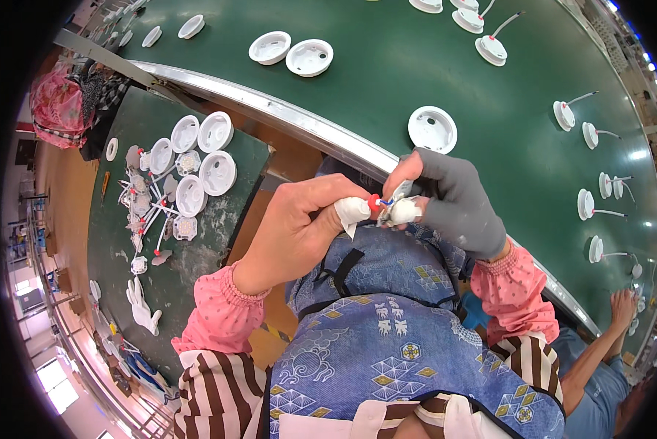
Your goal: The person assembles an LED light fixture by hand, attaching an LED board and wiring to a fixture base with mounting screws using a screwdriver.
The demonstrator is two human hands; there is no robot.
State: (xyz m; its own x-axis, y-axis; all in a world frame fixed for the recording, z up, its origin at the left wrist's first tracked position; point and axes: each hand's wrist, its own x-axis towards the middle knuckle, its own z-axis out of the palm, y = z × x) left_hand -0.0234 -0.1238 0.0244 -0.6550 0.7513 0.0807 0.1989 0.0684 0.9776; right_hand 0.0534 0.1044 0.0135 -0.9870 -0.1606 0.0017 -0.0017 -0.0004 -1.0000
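Observation:
My left hand [303, 227], white tape round its thumb, pinches a small red plug-like piece [374, 203] with thin wires, one of them blue. My right hand [449, 201] wears a grey glove with bare or taped fingertips. Between its thumb and fingers is a small pale module [397, 211] joined to those wires; the fingers partly cover it. Both hands meet in front of my blue patterned apron, near the edge of the green conveyor belt. Just beyond the right hand, a round white lamp housing [432, 130] lies on the belt.
The belt [372, 88] has a metal rim [299, 113] and carries more white housings, several with upright cables at right. On the left side table [211, 241] are housings [217, 173], wired modules [140, 192] and a white glove [143, 306]. Another person's arm [599, 351] reaches in at lower right.

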